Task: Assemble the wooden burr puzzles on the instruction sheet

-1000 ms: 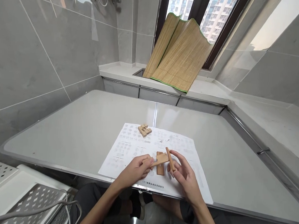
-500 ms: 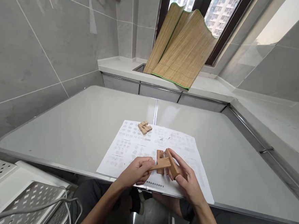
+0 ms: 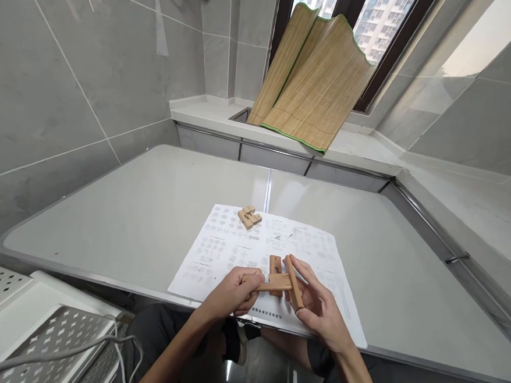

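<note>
My left hand (image 3: 240, 292) is closed on one end of a notched wooden puzzle piece (image 3: 279, 282), whose wider end points right. Between the thumb and fingers of my right hand (image 3: 321, 304) is a long wooden bar (image 3: 293, 284), held at its two ends. The left piece's wide end meets the side of this bar; whether they interlock I cannot tell. Behind it, a third wooden piece (image 3: 275, 264) with a dark hole lies on the printed sheet, partly hidden. Farther back on the paper (image 3: 225, 250) sits a small cluster of joined wooden pieces (image 3: 249, 217).
The sheet lies on a pale folding table (image 3: 118, 217) with a centre seam. A folded bamboo mat (image 3: 320, 79) leans by the window on the ledge (image 3: 208, 112). At lower left stand a white perforated rack (image 3: 40, 328) and a grey cable (image 3: 73, 351).
My right hand has turned its bar, so that a narrower side faces up. The left piece has levelled slightly against it. The view has shifted a little.
</note>
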The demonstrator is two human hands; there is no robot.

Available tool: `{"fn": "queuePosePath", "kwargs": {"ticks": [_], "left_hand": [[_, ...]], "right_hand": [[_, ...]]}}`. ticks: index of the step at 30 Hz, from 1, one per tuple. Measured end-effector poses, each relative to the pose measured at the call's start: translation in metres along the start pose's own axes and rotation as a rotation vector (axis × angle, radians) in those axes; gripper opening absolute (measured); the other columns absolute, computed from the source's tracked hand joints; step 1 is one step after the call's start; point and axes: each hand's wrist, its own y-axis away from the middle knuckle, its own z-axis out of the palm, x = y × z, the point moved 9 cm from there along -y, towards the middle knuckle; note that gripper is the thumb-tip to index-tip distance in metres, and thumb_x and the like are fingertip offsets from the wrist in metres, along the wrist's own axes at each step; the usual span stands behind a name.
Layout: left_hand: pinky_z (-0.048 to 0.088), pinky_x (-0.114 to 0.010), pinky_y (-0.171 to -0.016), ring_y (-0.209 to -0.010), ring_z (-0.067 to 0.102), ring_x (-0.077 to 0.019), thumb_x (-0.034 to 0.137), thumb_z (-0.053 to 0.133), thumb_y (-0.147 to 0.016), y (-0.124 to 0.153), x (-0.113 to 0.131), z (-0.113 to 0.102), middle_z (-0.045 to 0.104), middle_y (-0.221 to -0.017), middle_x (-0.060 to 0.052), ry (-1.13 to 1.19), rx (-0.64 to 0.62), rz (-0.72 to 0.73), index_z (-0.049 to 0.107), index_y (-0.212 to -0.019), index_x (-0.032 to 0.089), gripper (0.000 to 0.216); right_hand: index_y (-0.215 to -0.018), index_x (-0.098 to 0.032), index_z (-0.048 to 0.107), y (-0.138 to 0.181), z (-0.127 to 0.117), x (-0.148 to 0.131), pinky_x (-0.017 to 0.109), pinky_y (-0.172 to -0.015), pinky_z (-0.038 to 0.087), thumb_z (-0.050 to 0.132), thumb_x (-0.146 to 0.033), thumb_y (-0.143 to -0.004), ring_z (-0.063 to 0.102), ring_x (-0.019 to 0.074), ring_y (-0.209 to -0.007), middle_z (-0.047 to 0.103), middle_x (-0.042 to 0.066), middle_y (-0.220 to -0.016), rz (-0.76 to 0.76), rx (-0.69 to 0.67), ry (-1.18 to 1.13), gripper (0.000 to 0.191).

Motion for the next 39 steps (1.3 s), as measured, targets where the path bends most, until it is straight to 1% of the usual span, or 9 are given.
{"fn": "queuePosePath", "kwargs": {"ticks": [3,6,9,13,19,23,28,31,39], "left_hand": [[0.021,-0.018,-0.036,-0.034,0.026,-0.0045,0.054,0.057,-0.096,0.001,0.000,-0.001,0.035,-0.043,0.012,-0.010,0.003,0.005,0.038,-0.070,0.023,0.045],[0.021,-0.018,-0.036,-0.034,0.026,-0.0047,0.054,0.056,-0.096,0.001,0.000,0.000,0.035,-0.043,0.012,-0.019,-0.001,0.004,0.038,-0.070,0.023,0.045],[0.022,-0.018,-0.036,-0.033,0.028,-0.0049,0.055,0.055,-0.096,0.001,0.000,0.000,0.036,-0.042,0.011,-0.029,-0.009,0.003,0.037,-0.069,0.024,0.045],[0.022,-0.019,-0.036,-0.034,0.029,-0.0054,0.054,0.056,-0.096,0.001,-0.001,0.001,0.037,-0.043,0.011,-0.069,-0.021,-0.004,0.037,-0.069,0.024,0.045],[0.022,-0.019,-0.039,-0.034,0.030,-0.0057,0.049,0.053,-0.097,0.003,0.001,0.002,0.038,-0.040,0.010,-0.143,-0.022,0.001,0.038,-0.067,0.023,0.043],[0.023,-0.020,-0.039,-0.033,0.030,-0.0061,0.047,0.054,-0.096,0.004,0.004,0.003,0.038,-0.039,0.010,-0.152,-0.002,-0.011,0.037,-0.066,0.023,0.042],[0.025,-0.021,-0.040,-0.033,0.032,-0.0068,0.041,0.052,-0.096,0.006,0.008,0.004,0.040,-0.039,0.009,-0.196,0.013,-0.018,0.036,-0.064,0.023,0.040],[0.027,-0.022,-0.042,-0.034,0.032,-0.0076,0.036,0.051,-0.095,0.006,0.008,0.005,0.039,-0.040,0.009,-0.231,0.019,-0.033,0.037,-0.063,0.023,0.037],[0.026,-0.025,-0.048,-0.045,0.034,-0.0100,0.034,0.050,-0.093,0.006,0.012,0.005,0.037,-0.048,0.007,-0.359,0.052,-0.012,0.038,-0.061,0.022,0.036]], "right_hand": [[-0.156,-0.037,0.053,0.001,0.001,0.001,0.046,-0.110,0.050,0.080,-0.052,-0.087,0.052,0.0352,-0.138,0.042,0.009,-0.162,-0.005,-0.012,0.004,0.075],[-0.156,-0.038,0.053,0.002,0.001,0.002,0.045,-0.108,0.051,0.079,-0.047,-0.088,0.054,0.0339,-0.136,0.039,0.008,-0.164,-0.005,-0.016,0.010,0.073],[-0.156,-0.038,0.053,0.006,0.001,0.004,0.042,-0.105,0.053,0.080,-0.044,-0.088,0.060,0.0310,-0.127,0.036,0.008,-0.168,0.002,-0.005,0.020,0.074],[-0.155,-0.039,0.054,0.015,-0.003,0.008,0.041,-0.100,0.056,0.082,-0.045,-0.087,0.068,0.0271,-0.113,0.035,0.008,-0.169,0.027,0.047,0.016,0.075],[-0.155,-0.037,0.055,0.021,-0.008,0.010,0.042,-0.097,0.059,0.084,-0.049,-0.084,0.069,0.0295,-0.114,0.039,0.010,-0.168,0.038,0.051,0.036,0.078],[-0.154,-0.034,0.056,0.022,-0.009,0.011,0.040,-0.091,0.061,0.086,-0.047,-0.083,0.070,0.0281,-0.109,0.038,0.012,-0.168,0.059,0.030,0.042,0.079],[-0.152,-0.039,0.057,0.028,-0.010,0.010,0.035,-0.078,0.061,0.086,-0.039,-0.085,0.069,0.0213,-0.095,0.035,0.009,-0.170,0.065,0.015,0.044,0.074],[-0.152,-0.041,0.057,0.032,-0.012,0.010,0.032,-0.071,0.059,0.086,-0.035,-0.085,0.068,0.0192,-0.089,0.034,0.008,-0.170,0.082,0.011,0.064,0.074],[-0.151,-0.042,0.058,0.037,-0.016,0.012,0.033,-0.068,0.061,0.090,-0.036,-0.081,0.072,0.0205,-0.085,0.034,0.008,-0.171,0.114,0.016,0.077,0.077]]}}
